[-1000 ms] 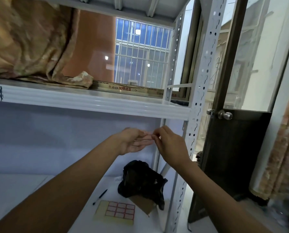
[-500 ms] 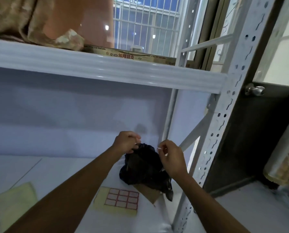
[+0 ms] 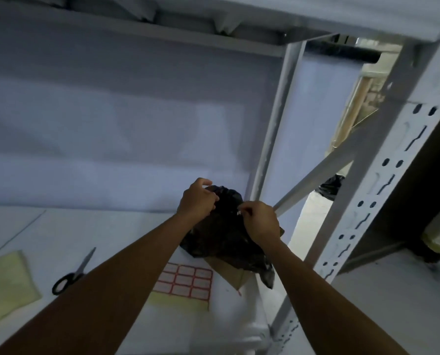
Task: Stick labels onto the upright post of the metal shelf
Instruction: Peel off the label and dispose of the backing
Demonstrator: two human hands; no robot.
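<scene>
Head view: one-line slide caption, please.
Both hands, left and right, work over a black bag beside the label sheet.

light: dim, bluish, dark under the shelf | source: brightness through the gap past the white slotted metal upright post [image 3: 383,190] | blur: soft throughout | distortion: wide-angle, post leans | shadow: black plastic bag [image 3: 226,234] lacks detail

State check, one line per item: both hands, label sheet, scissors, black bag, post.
left hand: fingers curled, over the black bag
right hand: fingers pinched on something small and white
label sheet: flat on the shelf, red-bordered labels in rows
scissors: lying closed on the shelf
black bag: crumpled
post: no label visible
</scene>
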